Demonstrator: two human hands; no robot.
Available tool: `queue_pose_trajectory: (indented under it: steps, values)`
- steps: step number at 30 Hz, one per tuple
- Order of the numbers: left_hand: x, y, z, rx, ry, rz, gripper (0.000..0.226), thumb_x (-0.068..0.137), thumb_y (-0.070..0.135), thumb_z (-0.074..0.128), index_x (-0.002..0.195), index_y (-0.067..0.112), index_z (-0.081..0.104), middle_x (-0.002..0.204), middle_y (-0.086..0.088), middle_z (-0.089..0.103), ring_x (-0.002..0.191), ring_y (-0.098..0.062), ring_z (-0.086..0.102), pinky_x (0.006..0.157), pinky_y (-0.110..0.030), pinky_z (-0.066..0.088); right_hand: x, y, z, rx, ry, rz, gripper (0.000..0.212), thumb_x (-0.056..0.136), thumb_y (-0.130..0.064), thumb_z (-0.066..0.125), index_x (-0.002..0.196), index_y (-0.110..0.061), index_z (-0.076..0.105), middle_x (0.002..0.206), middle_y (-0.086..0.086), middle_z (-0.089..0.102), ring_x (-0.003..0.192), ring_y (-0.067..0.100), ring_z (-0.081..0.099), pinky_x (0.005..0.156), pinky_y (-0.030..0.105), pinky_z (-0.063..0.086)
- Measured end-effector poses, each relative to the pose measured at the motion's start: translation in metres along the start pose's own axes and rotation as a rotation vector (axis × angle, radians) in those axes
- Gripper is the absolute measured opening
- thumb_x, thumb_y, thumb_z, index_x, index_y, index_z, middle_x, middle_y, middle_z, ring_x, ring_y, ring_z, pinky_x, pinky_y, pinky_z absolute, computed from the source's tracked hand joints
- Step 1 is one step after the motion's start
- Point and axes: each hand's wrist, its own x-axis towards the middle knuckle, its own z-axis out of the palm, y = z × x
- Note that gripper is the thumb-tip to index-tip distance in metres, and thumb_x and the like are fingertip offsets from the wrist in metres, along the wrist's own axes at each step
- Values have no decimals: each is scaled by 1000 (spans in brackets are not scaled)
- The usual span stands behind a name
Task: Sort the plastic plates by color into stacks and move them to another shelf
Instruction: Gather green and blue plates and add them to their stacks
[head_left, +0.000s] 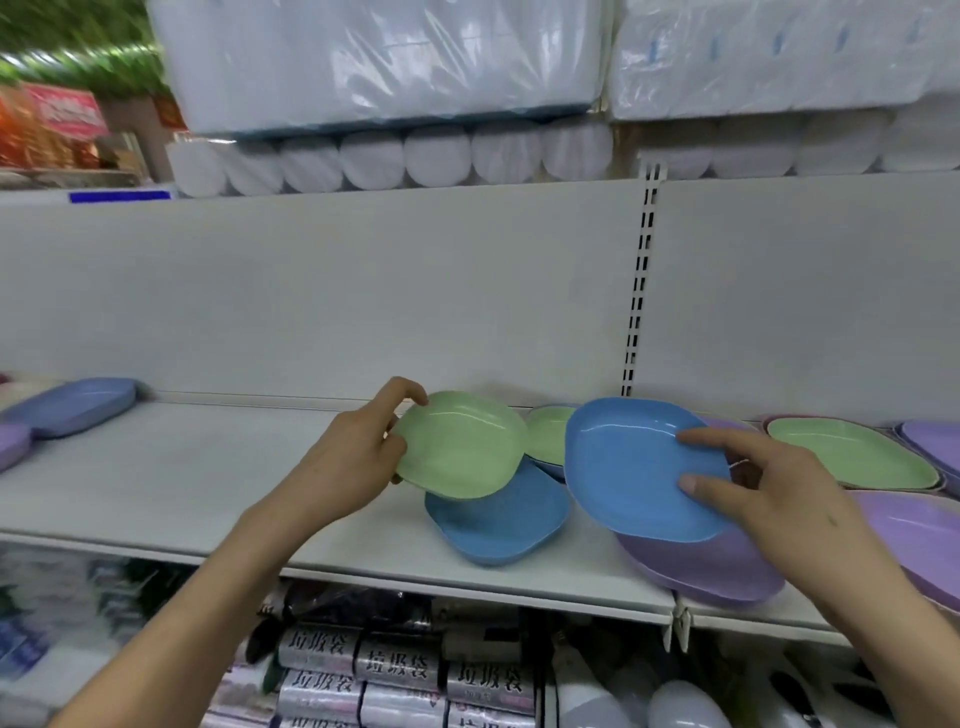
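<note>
So both hands are busy here. The left hand (358, 452) has its fingers curled over the rim of a green plate (462, 444), gripping it at the plate's 9 o'clock edge. The plate is tilted and overlaps a blue plate on the shelf (498, 525), which sits at its 5 o'clock. I can't tell whether those 2 touch.

The right hand (769, 488) pinches a bigger blue plate (639, 467) at its 3 o'clock edge. The thumb and forefinger lie on the inner face, and the other fingers are hidden behind it. That plate stands tipped up facing the camera, with its lower edge against a purple plate (701, 566) lying at its 5 o'clock near the shelf (208, 467) front edge.

Between the 2 held plates, a second green plate (548, 431) peeks out at the back. Out at 3 o'clock of the right hand there's a third green plate (852, 452) nested in a pinkish one, and more purple plates (930, 441) sit along the right edge.

Way over at 9 o'clock, well apart from everything else, a periwinkle plate (72, 405) sits upside down, with a small purple one (13, 444) just beside it.

Up at 12 o'clock sit wrapped tissue rolls (389, 161). Down at 6 o'clock, on the shelf below, are rolls of bags with printed labels (395, 670).
</note>
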Motion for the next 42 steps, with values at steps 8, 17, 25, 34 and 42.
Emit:
queue_pose_trajectory:
  steps: [8, 17, 25, 34, 42]
  values:
    - [-49, -19, -17, -110, 273, -202, 42, 97, 7, 53, 131, 27, 67, 103, -1, 65, 61, -1, 59, 60, -13, 41, 2, -34, 44, 159, -156, -114, 67, 71, -30, 90, 129, -45, 59, 115, -6, 65, 92, 18, 66, 86, 43, 54]
    - [-149, -62, -83, -14, 488, -293, 51, 89, 26, 75, 135, 40, 58, 126, 16, 62, 96, -9, 62, 89, -39, 54, -22, -110, 142, 220, -338, -301, 70, 74, -25, 89, 129, -46, 52, 118, -20, 54, 101, 9, 56, 78, 28, 42]
    - [-251, -149, -176, -19, 623, -400, 50, 92, 26, 73, 137, 41, 57, 125, 27, 56, 108, -13, 61, 90, -38, 52, -69, -217, 258, 263, -479, -404, 65, 78, -24, 82, 127, -51, 48, 124, -22, 53, 103, 0, 55, 76, 21, 42]
    - [-378, -271, -289, -23, 787, -505, 49, 88, 24, 78, 129, 47, 63, 129, 18, 64, 105, -10, 66, 92, -41, 55, -143, -329, 407, 297, -586, -450, 60, 81, -29, 80, 125, -53, 46, 121, -20, 53, 102, 11, 59, 74, 31, 49]
    - [-414, -340, -341, -32, 821, -546, 47, 89, 23, 76, 128, 46, 64, 119, 17, 67, 96, -8, 66, 82, -40, 57, -178, -389, 495, 285, -635, -444, 58, 82, -32, 79, 124, -53, 46, 119, -22, 52, 105, 9, 56, 75, 28, 45]
